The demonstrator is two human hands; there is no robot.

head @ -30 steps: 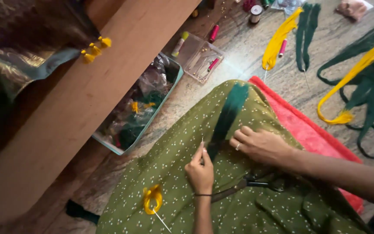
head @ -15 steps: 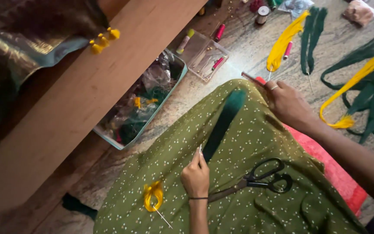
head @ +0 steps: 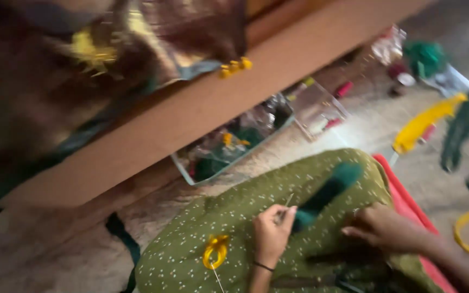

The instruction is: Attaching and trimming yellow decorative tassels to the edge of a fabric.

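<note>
The left hand [head: 271, 234] pinches a needle [head: 285, 206] beside the teal tassel [head: 327, 192]; the right hand [head: 384, 229] rests on green dotted cloth [head: 191, 255].

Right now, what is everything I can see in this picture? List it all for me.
Green cloth: one, olive with white dots, over the lap.
Teal bundle: one, on the cloth, between the hands.
Needle: one, thin, at the left fingertips.
Yellow loop: one, on the cloth, lower left.
Red cloth: one, under the green cloth's right edge.
Tray: one, clear, full of bits, by the board.
Board: one, brown wood, slanting across the top.
Yellow strip: one, on the floor, right.
Left hand: pinching the needle.
Right hand: resting on the cloth; grip unclear.
</note>
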